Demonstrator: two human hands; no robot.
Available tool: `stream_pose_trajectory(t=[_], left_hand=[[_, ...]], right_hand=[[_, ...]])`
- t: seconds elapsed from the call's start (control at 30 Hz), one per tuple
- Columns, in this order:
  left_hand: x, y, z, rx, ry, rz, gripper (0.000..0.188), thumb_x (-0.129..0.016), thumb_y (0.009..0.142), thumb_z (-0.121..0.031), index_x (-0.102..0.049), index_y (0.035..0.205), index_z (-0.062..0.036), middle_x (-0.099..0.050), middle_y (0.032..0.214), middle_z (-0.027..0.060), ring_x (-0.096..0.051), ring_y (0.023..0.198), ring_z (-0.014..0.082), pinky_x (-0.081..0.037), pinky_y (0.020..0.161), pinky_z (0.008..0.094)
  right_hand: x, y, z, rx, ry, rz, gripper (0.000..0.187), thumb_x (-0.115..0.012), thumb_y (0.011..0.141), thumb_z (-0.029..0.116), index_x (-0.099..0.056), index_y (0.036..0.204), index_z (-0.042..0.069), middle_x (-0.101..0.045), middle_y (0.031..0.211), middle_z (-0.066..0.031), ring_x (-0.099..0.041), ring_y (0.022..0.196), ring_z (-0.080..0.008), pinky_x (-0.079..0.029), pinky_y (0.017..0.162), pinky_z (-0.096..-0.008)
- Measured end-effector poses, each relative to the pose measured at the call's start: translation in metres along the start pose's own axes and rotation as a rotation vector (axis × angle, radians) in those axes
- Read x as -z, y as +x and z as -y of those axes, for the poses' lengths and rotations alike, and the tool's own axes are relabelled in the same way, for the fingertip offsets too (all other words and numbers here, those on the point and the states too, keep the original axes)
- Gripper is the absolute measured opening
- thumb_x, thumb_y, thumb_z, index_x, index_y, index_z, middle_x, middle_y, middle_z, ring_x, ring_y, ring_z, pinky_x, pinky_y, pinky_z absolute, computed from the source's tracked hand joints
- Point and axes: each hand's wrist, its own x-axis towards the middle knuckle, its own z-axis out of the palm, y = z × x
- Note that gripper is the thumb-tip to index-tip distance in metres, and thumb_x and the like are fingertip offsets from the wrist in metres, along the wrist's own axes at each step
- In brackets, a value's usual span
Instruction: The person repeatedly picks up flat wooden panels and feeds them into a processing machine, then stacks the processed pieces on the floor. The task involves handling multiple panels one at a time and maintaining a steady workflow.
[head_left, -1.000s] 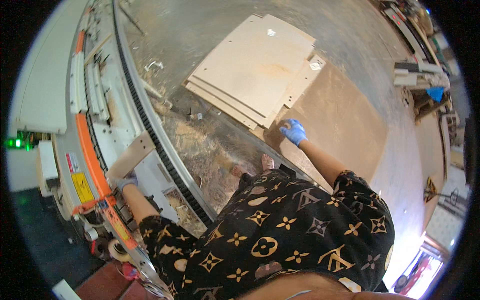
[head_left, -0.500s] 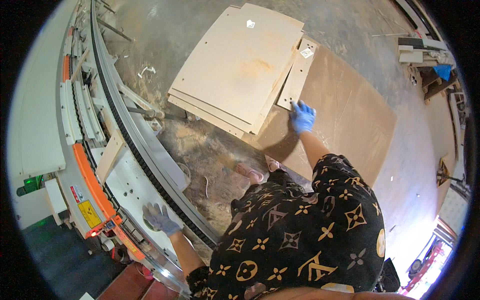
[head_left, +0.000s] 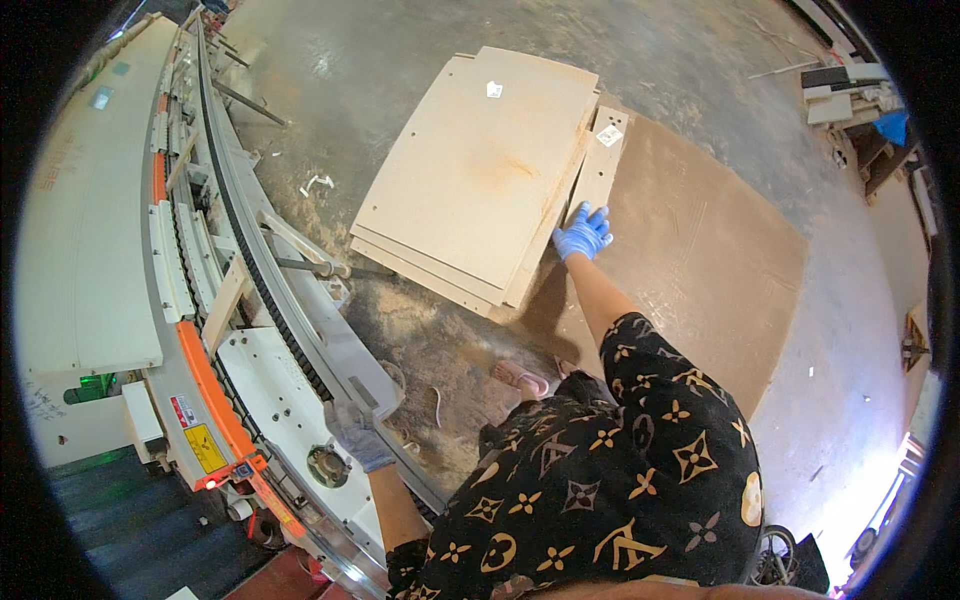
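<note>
My right hand, in a blue glove, is open with its fingers spread. It rests at the near end of a narrow pale board that has small holes and a white label. Left of this strip lies a stack of larger beige panels, the top one dusted and labelled. Under the strip is a wide brown sheet. My left hand, in a grey glove, is open and lies over the machine's side rail, near the black ribbed belt. It holds nothing that I can see.
Along the left runs a long machine with an orange guard and a white plate. A metal bar juts from it toward the panels. White scraps lie on the floor. More boards are stacked at the far right.
My left hand has moved right, off the white plate toward the black belt. My right hand has shifted slightly left at the strip's near end. The whole view has shifted a little.
</note>
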Motion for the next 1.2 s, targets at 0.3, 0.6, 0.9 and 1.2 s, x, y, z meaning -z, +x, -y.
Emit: stream_pose_trajectory(t=[0.3,0.6,0.9,1.2], left_hand=[[-0.028,-0.014,0.018,0.048,-0.024,-0.084,0.023,-0.052,0.092,-0.020,-0.049,0.113,-0.0117,-0.058,0.093,0.0017,-0.056,0.082,0.0102,-0.048,0.059,0.0228],[-0.108,-0.061,0.034,0.304,-0.335,0.578,0.040,-0.051,0.093,-0.020,-0.037,0.130,-0.0134,-0.046,0.127,0.0119,-0.048,0.115,0.0235,-0.046,0.094,0.0416],[-0.018,-0.012,0.047,0.085,-0.561,-0.416,0.051,-0.061,0.086,-0.034,-0.045,0.121,-0.0021,-0.057,0.109,0.0079,-0.056,0.093,0.0191,-0.049,0.077,0.0340],[0.163,0.063,0.048,0.042,-0.750,-0.616,0.052,-0.060,0.084,-0.038,-0.044,0.127,-0.0113,-0.056,0.116,0.0085,-0.056,0.102,0.0280,-0.047,0.086,0.0470]], right_hand=[[0.056,-0.090,-0.189,0.050,0.426,0.070,0.087,-0.069,0.065,0.016,-0.027,0.140,0.005,-0.045,0.129,-0.0213,-0.040,0.123,-0.0331,-0.034,0.103,-0.0398],[0.083,-0.212,-0.111,0.858,0.893,0.412,0.076,-0.080,0.060,0.014,-0.045,0.128,0.013,-0.041,0.131,-0.0170,-0.038,0.124,-0.0294,-0.032,0.105,-0.0402],[0.112,-0.297,0.071,1.940,0.170,0.380,0.057,-0.073,0.065,0.024,-0.057,0.120,0.017,-0.039,0.135,-0.0169,-0.040,0.120,-0.0387,-0.034,0.099,-0.0474],[0.075,-0.321,0.054,1.744,0.337,0.491,0.046,-0.074,0.071,0.023,-0.059,0.112,0.011,-0.044,0.131,-0.0192,-0.045,0.115,-0.0386,-0.039,0.095,-0.0449]])
